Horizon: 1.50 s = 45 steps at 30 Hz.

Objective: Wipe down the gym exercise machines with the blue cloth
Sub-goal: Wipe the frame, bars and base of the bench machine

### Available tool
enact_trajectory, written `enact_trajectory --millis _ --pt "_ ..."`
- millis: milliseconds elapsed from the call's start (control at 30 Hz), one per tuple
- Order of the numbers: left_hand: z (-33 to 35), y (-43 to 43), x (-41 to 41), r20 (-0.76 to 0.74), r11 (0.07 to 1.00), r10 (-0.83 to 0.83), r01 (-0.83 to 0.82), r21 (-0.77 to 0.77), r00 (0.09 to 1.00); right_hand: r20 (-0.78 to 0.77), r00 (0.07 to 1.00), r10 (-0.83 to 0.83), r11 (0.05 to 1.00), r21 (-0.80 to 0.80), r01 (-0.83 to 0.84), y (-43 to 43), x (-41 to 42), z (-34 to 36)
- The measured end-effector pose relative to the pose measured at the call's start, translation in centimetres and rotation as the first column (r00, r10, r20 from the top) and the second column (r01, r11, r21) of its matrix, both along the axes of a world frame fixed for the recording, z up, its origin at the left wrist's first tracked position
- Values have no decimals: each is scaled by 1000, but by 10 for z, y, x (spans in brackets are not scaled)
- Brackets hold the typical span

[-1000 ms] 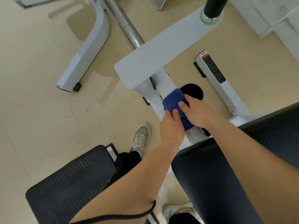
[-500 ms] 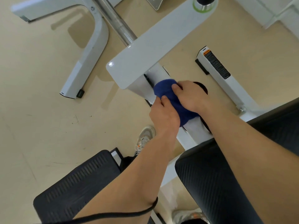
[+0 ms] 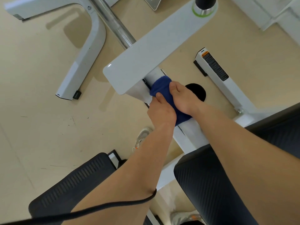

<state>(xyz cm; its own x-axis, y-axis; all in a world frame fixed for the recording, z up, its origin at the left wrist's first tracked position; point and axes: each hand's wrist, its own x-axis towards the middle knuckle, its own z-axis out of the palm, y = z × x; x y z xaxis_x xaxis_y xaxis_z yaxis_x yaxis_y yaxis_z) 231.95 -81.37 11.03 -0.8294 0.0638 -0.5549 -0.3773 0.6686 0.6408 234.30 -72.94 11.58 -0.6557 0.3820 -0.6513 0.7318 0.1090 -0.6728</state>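
A blue cloth [image 3: 162, 87] is wrapped over the white post [image 3: 191, 133] of a gym machine, just below its broad white arm [image 3: 151, 52]. My left hand [image 3: 160, 112] grips the cloth from the left side, thumb on top. My right hand [image 3: 183, 98] grips it from the right, fingers curled over the cloth. The cloth's lower end [image 3: 181, 118] shows between my two wrists. The cloth's upper edge touches the underside of the white arm.
Black padded seats sit at lower left [image 3: 73, 184] and lower right [image 3: 211, 192]. White frame legs lie on the beige floor at upper left [image 3: 84, 54] and right [image 3: 215, 70]. A chrome bar [image 3: 113, 18] runs up the middle. A black cable [image 3: 97, 208] crosses my left forearm.
Both hands have slid the cloth up the white post, from near the seat toward the underside of the broad white arm.
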Motion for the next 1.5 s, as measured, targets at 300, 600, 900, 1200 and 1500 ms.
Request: enact_trajectory --millis 300,600,900,1200,1500 --pt "8 -45 56 45 936 -347 349 -47 937 160 987 33 969 237 -71 -36 44 23" --pt "40 -59 5 -186 794 -607 584 -168 772 -15 894 -447 859 271 434 -55 47 30" --pt "9 -58 -2 -386 215 -922 848 -485 13 177 973 -150 872 488 45 -83 71 27" --pt "3 -24 -43 -460 94 -884 931 -353 -85 -159 862 -481 705 513 489 -80 57 8" --pt "-18 -19 -50 -629 143 -774 945 -295 -79 -51 896 -442 530 790 307 -86 45 -27"
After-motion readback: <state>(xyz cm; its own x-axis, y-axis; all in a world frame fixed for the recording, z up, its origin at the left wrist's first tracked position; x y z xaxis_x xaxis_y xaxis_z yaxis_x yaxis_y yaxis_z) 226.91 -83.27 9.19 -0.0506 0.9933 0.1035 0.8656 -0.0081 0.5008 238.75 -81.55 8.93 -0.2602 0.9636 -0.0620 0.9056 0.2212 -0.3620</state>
